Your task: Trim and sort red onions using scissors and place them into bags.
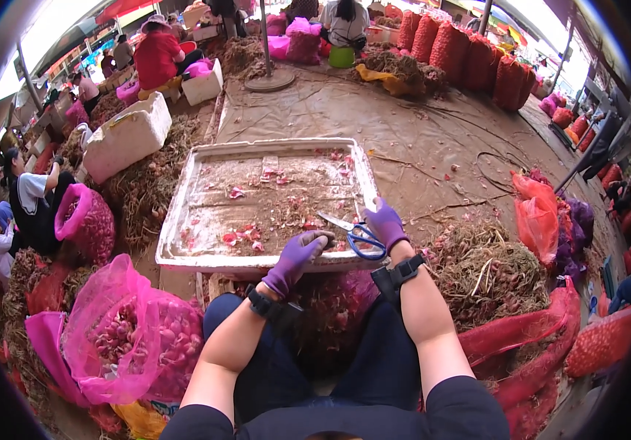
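Purple-gloved, your right hand (386, 226) holds scissors (352, 229) over the tray (213, 262), your left hand (293, 262) can't be read: probably trimming, next needing a well-aimed snip.

Both forearms (236, 339) bare, angled forward and inward, wrists (406, 269) strapped; left hand (301, 254), purple-gloved, slightly farther back, fingers bent toward right, tips darkened; right hand (386, 226), purple-gloved, farther forward, fingers curled in grip; hands apart
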Motion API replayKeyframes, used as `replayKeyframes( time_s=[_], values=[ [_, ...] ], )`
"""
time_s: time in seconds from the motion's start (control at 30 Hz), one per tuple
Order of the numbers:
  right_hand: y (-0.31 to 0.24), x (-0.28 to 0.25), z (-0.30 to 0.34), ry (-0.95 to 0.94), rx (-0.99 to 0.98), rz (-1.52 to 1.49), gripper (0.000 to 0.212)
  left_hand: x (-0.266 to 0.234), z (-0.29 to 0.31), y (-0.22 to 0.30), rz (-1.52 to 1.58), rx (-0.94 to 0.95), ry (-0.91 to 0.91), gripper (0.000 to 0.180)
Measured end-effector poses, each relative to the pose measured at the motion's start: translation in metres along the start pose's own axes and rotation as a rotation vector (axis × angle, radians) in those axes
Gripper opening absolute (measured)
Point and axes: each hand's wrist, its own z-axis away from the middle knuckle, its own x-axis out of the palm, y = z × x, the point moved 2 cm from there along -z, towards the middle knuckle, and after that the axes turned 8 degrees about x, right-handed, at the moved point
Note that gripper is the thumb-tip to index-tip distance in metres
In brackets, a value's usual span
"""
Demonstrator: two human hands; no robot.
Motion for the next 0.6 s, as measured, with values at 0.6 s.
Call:
replayKeyframes(
  time_s=[0.6],
  values=[
    [-0.003, -0.009, 0.012, -0.004, 0.033, -0.025, 0.053, 0.004, 0.002, 0.0, 0.022, -0.022, -0.009, 0.028]
  ],
)
